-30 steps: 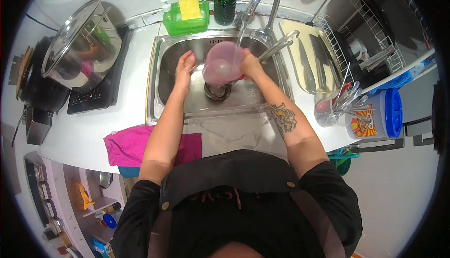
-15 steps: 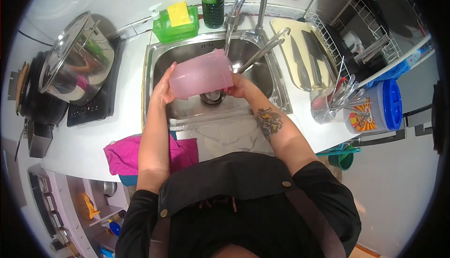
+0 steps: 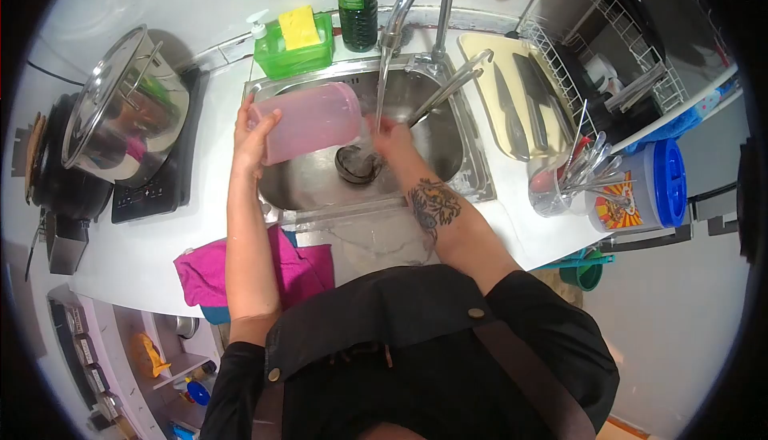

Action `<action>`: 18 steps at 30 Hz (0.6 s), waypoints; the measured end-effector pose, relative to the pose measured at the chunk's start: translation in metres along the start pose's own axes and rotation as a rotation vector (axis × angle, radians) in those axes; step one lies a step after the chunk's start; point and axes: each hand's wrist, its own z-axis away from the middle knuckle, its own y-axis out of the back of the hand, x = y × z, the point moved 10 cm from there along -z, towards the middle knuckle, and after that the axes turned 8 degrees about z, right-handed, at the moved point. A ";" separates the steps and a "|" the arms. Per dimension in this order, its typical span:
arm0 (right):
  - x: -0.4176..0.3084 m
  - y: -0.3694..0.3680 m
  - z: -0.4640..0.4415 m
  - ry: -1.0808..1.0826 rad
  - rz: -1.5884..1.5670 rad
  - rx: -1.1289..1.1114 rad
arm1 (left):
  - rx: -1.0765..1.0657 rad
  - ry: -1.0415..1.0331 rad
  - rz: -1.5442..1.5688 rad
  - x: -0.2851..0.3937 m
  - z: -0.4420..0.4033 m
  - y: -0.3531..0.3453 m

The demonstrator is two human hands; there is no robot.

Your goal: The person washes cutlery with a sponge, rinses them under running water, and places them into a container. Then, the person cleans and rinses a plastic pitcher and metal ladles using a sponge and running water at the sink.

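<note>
Pink container (image 3: pixel 310 122), magenta cloth (image 3: pixel 205 274)

My left hand (image 3: pixel 252 138) alone now grips the pink plastic container (image 3: pixel 312 124), shifted leftward over the sink (image 3: pixel 298 189); my right hand (image 3: pixel 391 138), off its rim, meets the running water (image 3: pixel 381 88).

Your bare left hand (image 3: pixel 253 142) curls in a grip; your bare right hand (image 3: pixel 391 141), blurred, extends beyond your inward-slanting, tattooed right forearm (image 3: pixel 436 205).
</note>
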 end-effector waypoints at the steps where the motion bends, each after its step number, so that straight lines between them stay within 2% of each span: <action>1: -0.029 -0.012 0.010 0.170 -0.216 -0.020 | -0.023 -0.004 0.033 0.005 0.002 -0.001; 2: -0.040 -0.022 0.019 0.169 -0.215 -0.015 | -0.031 0.026 0.062 0.005 0.001 -0.001; 4: -0.078 -0.044 0.035 0.397 -0.155 -0.162 | 0.003 0.038 0.049 0.005 0.003 0.000; 5: -0.076 -0.042 0.037 0.400 -0.159 -0.162 | 0.034 0.041 0.040 0.006 0.002 0.000; 7: -0.052 -0.027 0.026 0.239 0.102 -0.088 | 0.019 0.028 0.049 -0.007 -0.008 -0.002; 8: -0.050 -0.022 0.030 0.237 0.103 -0.089 | 0.010 0.020 0.056 -0.016 -0.013 -0.001; 10: -0.012 -0.041 0.067 -0.048 0.582 -0.236 | 0.006 0.057 0.031 -0.028 -0.017 -0.005; 11: -0.008 -0.048 0.076 -0.052 0.582 -0.238 | -0.001 0.093 0.008 -0.033 -0.015 -0.009; 13: 0.004 -0.079 0.097 0.023 0.864 -0.464 | 0.001 0.132 0.004 -0.038 -0.009 -0.016; 14: 0.005 -0.084 0.105 0.016 0.866 -0.467 | 0.014 0.175 0.074 -0.048 -0.010 -0.016; 15: -0.003 -0.088 0.112 0.111 1.115 -0.425 | 0.026 0.218 0.144 -0.060 -0.013 -0.014; 16: -0.012 -0.089 0.115 0.212 1.362 -0.376 | 0.047 0.219 0.067 -0.066 -0.015 -0.011; 17: -0.013 -0.092 0.117 0.212 1.365 -0.381 | 0.051 0.215 0.069 -0.072 -0.015 -0.012; 18: -0.019 -0.097 0.119 0.282 1.435 -0.370 | -0.048 -0.018 -0.487 -0.053 -0.012 -0.031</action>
